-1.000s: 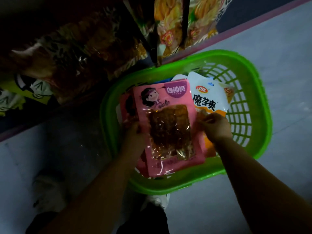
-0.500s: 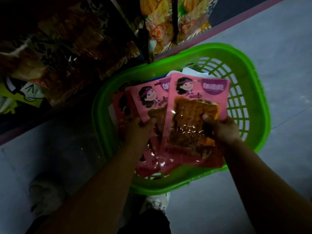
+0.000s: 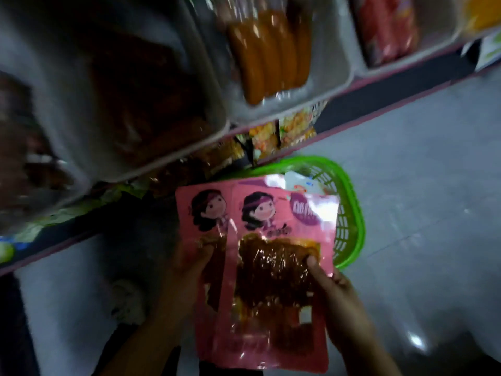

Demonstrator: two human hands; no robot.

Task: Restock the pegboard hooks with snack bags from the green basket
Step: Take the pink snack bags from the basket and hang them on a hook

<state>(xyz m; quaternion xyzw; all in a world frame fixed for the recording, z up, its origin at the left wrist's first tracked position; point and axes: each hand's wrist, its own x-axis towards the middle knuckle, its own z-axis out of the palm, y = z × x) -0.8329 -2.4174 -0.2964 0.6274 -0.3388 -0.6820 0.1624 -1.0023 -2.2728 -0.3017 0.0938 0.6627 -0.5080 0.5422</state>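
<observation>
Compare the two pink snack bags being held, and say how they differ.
The front pink bag shows fully, pinched by the right hand; the back pink bag lies half hidden behind it, held by the left hand. The front one sits further right. Both carry the same cartoon girl and dark snack.

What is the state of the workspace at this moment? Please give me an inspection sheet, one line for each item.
Surface: grey floor, bare where visible.
Job's things: two pink snack bags, overlapped and lifted in front of the green basket; a white snack bag remains inside the basket.
Clutter: nothing seen.
Grippers: left hand grips the bags at their left side; right hand grips the front bag at its right side, thumb on the clear window.
Cables: nothing seen.
Surroundings: shelf trays above, one with orange sausages, one with red packs; hanging snack packs below, blurred. No pegboard hooks in view.
</observation>
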